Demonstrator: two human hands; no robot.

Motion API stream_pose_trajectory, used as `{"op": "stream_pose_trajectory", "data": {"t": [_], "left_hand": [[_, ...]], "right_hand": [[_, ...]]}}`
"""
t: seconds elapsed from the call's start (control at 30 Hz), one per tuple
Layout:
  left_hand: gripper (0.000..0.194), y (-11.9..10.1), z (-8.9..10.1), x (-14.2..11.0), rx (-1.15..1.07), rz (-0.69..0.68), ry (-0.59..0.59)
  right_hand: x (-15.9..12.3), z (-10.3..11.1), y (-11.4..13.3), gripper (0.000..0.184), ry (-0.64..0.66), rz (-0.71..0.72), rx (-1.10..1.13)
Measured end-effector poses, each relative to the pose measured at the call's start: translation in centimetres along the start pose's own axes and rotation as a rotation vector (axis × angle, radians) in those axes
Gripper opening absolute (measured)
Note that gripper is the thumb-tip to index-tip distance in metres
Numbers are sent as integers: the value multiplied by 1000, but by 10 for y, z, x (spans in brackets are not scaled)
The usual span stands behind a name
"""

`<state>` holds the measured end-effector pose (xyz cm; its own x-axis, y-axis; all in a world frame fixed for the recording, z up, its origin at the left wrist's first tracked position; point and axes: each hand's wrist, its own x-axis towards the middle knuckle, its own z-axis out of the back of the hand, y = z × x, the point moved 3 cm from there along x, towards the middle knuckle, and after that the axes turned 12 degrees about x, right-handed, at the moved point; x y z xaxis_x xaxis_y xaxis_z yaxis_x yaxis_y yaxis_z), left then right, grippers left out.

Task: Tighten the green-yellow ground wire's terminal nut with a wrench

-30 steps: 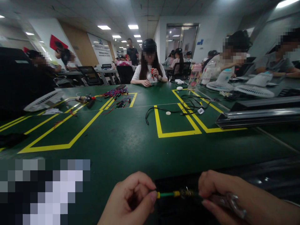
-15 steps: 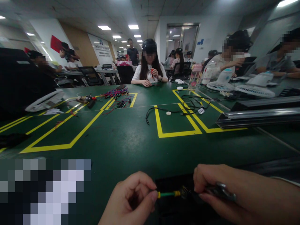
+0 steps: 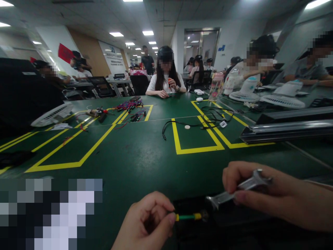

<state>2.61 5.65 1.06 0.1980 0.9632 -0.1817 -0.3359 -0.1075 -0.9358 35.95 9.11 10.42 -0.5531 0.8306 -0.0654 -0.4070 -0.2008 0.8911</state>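
Observation:
My left hand (image 3: 147, 222) is closed in a pinch on the end of a green wire with yellow ends (image 3: 187, 217), held level near the bottom edge. My right hand (image 3: 270, 196) is closed round a small metal wrench (image 3: 235, 193). The wrench slants down to the left, and its open jaw sits at the wire's right end, over a dark object (image 3: 205, 222) in front of me that I cannot make out.
The green table (image 3: 135, 152) carries yellow tape rectangles (image 3: 194, 149). A black cable (image 3: 179, 123), a pile of coloured wires (image 3: 128, 103), white fans (image 3: 52, 114) and aluminium rails (image 3: 286, 130) lie farther out. A person in white (image 3: 165, 81) sits opposite; others sit right.
My right hand has risen and turned, swinging the wrench from lying flat along the wire to slanting upward. My left hand keeps its pinch on the wire.

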Motion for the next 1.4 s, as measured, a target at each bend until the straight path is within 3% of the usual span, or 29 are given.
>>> {"op": "stream_pose_trajectory", "data": {"t": [0.1, 0.17, 0.27, 0.4, 0.63, 0.77, 0.9, 0.97, 1.2, 1.4], "left_hand": [[18, 2, 0, 1, 12, -9, 11], [19, 2, 0, 1, 15, -9, 12], [20, 0, 0, 1, 7, -2, 7], [22, -5, -1, 0, -10, 11, 1], [21, -5, -2, 0, -11, 9, 1], [21, -5, -2, 0, 1, 16, -8], [22, -8, -3, -1, -13, 39, -15], [22, -8, -3, -1, -20, 38, -18], [19, -8, -2, 0, -18, 25, -11], [21, -7, -2, 0, -32, 26, 6]], "right_hand": [[-15, 1, -13, 42, -239, -37, 201], [-24, -10, -23, 37, -294, -28, 196], [-33, -35, -39, 23, -322, -32, 67], [-36, -61, -55, 20, -307, 31, -68], [-39, -70, -67, 23, -296, 73, -148], [-35, -69, -56, 17, -198, -44, -189], [-23, -62, -28, 19, -222, 68, -167], [-18, -59, -18, 18, -202, 60, -184], [-9, -55, -5, 15, -103, -55, -315], [0, -49, 12, 25, 45, 51, -372]]}}
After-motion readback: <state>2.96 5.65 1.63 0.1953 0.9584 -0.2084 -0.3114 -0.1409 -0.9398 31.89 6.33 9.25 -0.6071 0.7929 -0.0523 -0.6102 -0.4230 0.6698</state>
